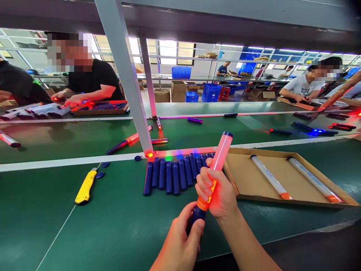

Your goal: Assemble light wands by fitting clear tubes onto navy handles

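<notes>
Spanning the view, one green workbench (118, 226): smooth, faintly glossy; white strip (64, 162) along the far edge, scuffed in places; near edge slanting up to the right.

One post (126, 71): pale painted, flat-sided, its foot at the white strip.

One tray (245, 177): brown cardboard, shallow, low folded walls, lying toward the workbench's far edge, right part. Within, two clear tubes (267, 174), slender and smooth, lying apart and aslant; dark caps toward the tray's far wall, orange ends by its near wall.

One row of handles (168, 177): dark blue cylinders, side by side, ranged just inside the white strip.

One light baton (222, 150): translucent tube glowing pinkish red, dark blue cap on top, orange band with yellow marking, dark blue grip below. Held tilted above the workbench, top leaning right, before the tray's left wall; bottom end hidden in the fingers.

Two bare hands, both clasped on that baton: right hand (218, 188) wrapped about the tube and band, left hand (184, 239) lower, around the dark grip, toward the near edge.

One utility knife (86, 187): yellow body, dark trim, lying aslant toward the far edge, left part. Green surface runs broadly between it and the row, and on to the near edge.

Three loose discs (100, 175): dark blue, round; two near the knife's tip, one at the white strip beside the post's foot.
</notes>
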`<control>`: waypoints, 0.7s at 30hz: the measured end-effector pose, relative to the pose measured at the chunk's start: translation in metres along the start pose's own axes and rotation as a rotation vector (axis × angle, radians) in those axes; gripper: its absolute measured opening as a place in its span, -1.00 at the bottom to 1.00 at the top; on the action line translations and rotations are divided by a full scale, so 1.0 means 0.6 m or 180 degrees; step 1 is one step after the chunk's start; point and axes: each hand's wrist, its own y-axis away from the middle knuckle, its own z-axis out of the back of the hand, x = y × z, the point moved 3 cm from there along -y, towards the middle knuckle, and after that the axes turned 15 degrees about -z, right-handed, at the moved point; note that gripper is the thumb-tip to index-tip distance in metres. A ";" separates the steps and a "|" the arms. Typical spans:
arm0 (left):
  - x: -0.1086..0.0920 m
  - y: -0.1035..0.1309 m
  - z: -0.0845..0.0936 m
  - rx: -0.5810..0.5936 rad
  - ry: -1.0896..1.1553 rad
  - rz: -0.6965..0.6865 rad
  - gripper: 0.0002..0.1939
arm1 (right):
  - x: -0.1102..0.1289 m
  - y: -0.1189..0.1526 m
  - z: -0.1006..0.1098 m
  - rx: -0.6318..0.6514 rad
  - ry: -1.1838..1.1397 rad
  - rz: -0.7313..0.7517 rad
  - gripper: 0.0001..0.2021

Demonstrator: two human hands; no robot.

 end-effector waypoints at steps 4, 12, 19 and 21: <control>-0.031 -0.001 -0.012 0.0652 0.0604 0.0529 -0.52 | -0.003 -0.003 0.008 0.0152 -0.0312 -0.0280 -0.92; -0.048 -0.007 -0.011 0.0250 -0.1193 -0.0224 -0.79 | -0.001 -0.007 0.009 -0.0294 -0.0148 0.0015 -0.84; -0.037 -0.011 -0.020 -0.0147 -0.1716 -0.0497 -0.85 | 0.005 -0.001 0.001 -0.0544 0.0083 0.0318 -0.86; -0.036 -0.012 -0.027 -0.0071 -0.2113 -0.0488 -0.86 | 0.003 -0.001 0.000 -0.0587 0.0119 0.0407 -0.82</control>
